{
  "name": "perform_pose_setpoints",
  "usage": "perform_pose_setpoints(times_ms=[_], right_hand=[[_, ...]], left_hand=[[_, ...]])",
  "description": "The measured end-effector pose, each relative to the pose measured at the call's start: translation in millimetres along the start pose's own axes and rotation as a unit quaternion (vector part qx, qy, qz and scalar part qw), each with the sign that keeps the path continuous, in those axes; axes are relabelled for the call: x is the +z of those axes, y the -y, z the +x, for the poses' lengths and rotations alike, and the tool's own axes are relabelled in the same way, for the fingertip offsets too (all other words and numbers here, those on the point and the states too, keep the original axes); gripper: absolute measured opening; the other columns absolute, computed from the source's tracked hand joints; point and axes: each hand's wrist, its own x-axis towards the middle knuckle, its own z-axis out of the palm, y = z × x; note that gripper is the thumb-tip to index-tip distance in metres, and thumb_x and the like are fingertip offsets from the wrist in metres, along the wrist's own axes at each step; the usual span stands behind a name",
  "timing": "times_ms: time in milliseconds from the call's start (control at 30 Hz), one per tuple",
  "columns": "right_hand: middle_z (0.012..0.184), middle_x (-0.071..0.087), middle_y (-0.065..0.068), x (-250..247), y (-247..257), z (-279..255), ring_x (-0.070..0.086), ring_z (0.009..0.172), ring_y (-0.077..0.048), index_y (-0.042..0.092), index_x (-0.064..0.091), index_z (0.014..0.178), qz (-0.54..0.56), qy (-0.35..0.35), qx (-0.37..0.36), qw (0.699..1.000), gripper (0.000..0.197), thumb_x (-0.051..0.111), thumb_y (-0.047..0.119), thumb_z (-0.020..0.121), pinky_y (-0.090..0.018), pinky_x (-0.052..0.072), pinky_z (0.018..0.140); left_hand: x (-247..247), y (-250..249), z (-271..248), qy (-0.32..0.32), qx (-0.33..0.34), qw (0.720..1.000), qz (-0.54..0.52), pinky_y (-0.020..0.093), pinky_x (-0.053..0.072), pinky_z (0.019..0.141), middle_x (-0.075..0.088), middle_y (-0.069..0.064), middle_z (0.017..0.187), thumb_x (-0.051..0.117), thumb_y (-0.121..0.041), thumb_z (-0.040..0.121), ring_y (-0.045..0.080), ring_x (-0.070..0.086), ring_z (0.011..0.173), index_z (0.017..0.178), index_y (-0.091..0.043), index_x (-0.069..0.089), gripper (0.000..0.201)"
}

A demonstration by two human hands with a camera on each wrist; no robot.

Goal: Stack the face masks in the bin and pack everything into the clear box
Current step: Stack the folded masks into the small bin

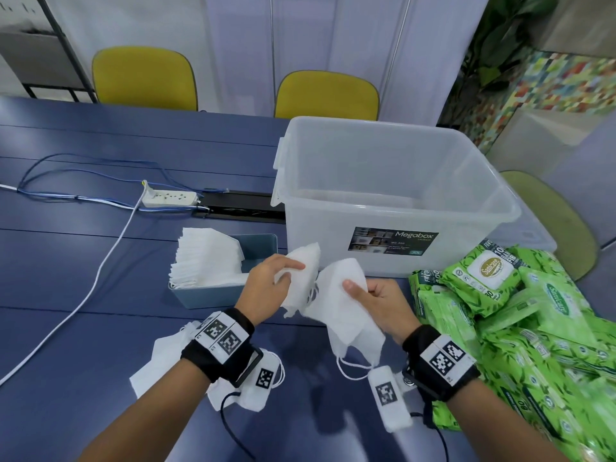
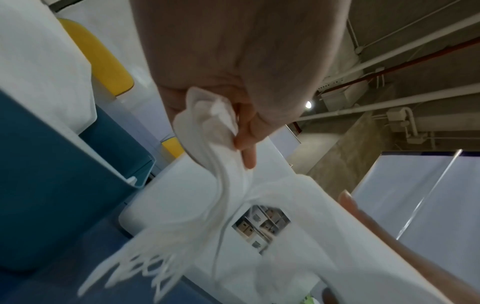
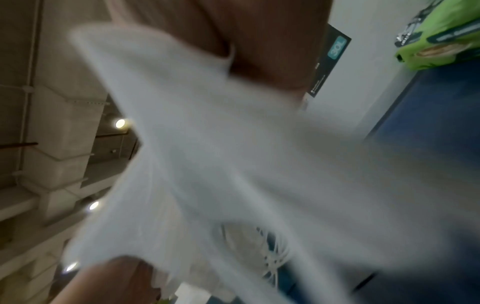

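Currently your left hand (image 1: pixel 266 281) pinches one soft white mask (image 1: pixel 301 261), your right hand (image 1: pixel 376 305) grips another crumpled mask (image 1: pixel 343 295), both above the blue table (image 1: pixel 100 261), beside the rectangular teal bin (image 1: pixel 260 243) of stacked masks (image 1: pixel 206 258), before the translucent plastic box (image 1: pixel 383 195).

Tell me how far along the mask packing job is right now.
Partly done. A stack of masks already stands in the blue bin. In hand: the left hand and right hand each hold white masks near the bin. Left: loose masks on the table, the green wipe packs, and the clear box, which looks empty.
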Motion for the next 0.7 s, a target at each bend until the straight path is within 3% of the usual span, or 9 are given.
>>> perform_pose_setpoints(times_ms=[100, 200, 300, 400, 567, 633, 700], right_hand=[[0.067, 0.062, -0.011, -1.5, -1.2, 3.5, 0.052, 0.054, -0.012, -0.018, 0.062, 0.077, -0.016, 0.021, 0.025, 0.999, 0.043, 0.069, 0.024, 0.085, -0.018, 0.037, 0.047], [0.058, 0.055, -0.007, 1.8, -4.8, 6.7, 0.044, 0.048, -0.012, -0.005, 0.057, 0.063, 0.013, -0.052, 0.047, 0.997, 0.043, 0.063, 0.029, 0.089, -0.02, 0.03, 0.043], [0.06, 0.048, -0.01, 6.3, -11.1, 11.7, 0.038, 0.051, -0.014, 0.003, 0.054, 0.066, 0.032, -0.117, 0.07, 0.99, 0.038, 0.057, 0.027, 0.095, -0.022, 0.025, 0.043], [0.058, 0.037, -0.008, 10.0, -15.0, 15.9, 0.032, 0.055, -0.017, 0.011, 0.041, 0.056, -0.082, -0.133, 0.074, 0.985, 0.043, 0.061, 0.024, 0.092, -0.028, 0.021, 0.049], [0.047, 0.026, 0.004, 25.1, -11.6, 17.7, 0.025, 0.047, -0.012, 0.018, 0.03, 0.048, -0.106, -0.117, 0.069, 0.985, 0.055, 0.064, 0.026, 0.09, -0.029, 0.02, 0.049], [0.047, 0.026, 0.004, 31.1, -11.4, 18.8, 0.026, 0.046, -0.011, 0.018, 0.031, 0.048, -0.077, -0.108, 0.074, 0.988, 0.055, 0.061, 0.026, 0.092, -0.027, 0.02, 0.047], [0.049, 0.032, 0.001, 34.8, -9.9, 17.4, 0.031, 0.045, -0.011, 0.012, 0.04, 0.051, -0.027, -0.096, 0.079, 0.992, 0.05, 0.059, 0.03, 0.094, -0.026, 0.024, 0.046]], left_hand=[[-5.6, -1.1, 2.9, 0.032, -0.002, 0.999, -0.01, 0.008, 0.039, 0.087, 0.063, -0.005, 0.1, 0.043, 0.008, 0.089, 0.011, 0.057, 0.101, 0.092, -0.019, 0.07, 0.038], [-8.2, -6.2, 0.7, 0.023, -0.019, 0.999, -0.043, 0.005, 0.035, 0.086, 0.059, -0.009, 0.101, 0.042, -0.009, 0.084, 0.002, 0.054, 0.099, 0.1, -0.016, 0.068, 0.032], [0.2, -9.6, -5.6, 0.005, -0.028, 0.998, -0.055, -0.001, 0.03, 0.086, 0.053, -0.007, 0.109, 0.04, -0.019, 0.077, -0.002, 0.05, 0.101, 0.114, -0.013, 0.063, 0.044], [13.8, -11.3, -12.9, 0.022, 0.006, 1.0, -0.008, -0.001, 0.028, 0.089, 0.047, -0.004, 0.117, 0.047, -0.019, 0.076, 0.009, 0.048, 0.106, 0.124, -0.01, 0.058, 0.05], [32.0, -19.4, -25.8, 0.107, 0.085, 0.989, 0.062, 0.012, 0.036, 0.095, 0.048, -0.011, 0.123, 0.058, -0.045, 0.075, 0.001, 0.049, 0.109, 0.127, -0.02, 0.055, 0.057], [35.6, -23.2, -26.4, 0.106, 0.052, 0.992, 0.037, 0.01, 0.037, 0.092, 0.053, -0.012, 0.116, 0.064, -0.054, 0.072, -0.002, 0.052, 0.105, 0.123, -0.023, 0.059, 0.06], [35.6, -24.6, -24.0, 0.086, 0.003, 0.996, -0.003, 0.007, 0.037, 0.088, 0.057, -0.012, 0.109, 0.074, -0.049, 0.073, -0.003, 0.055, 0.101, 0.114, -0.023, 0.064, 0.049]])
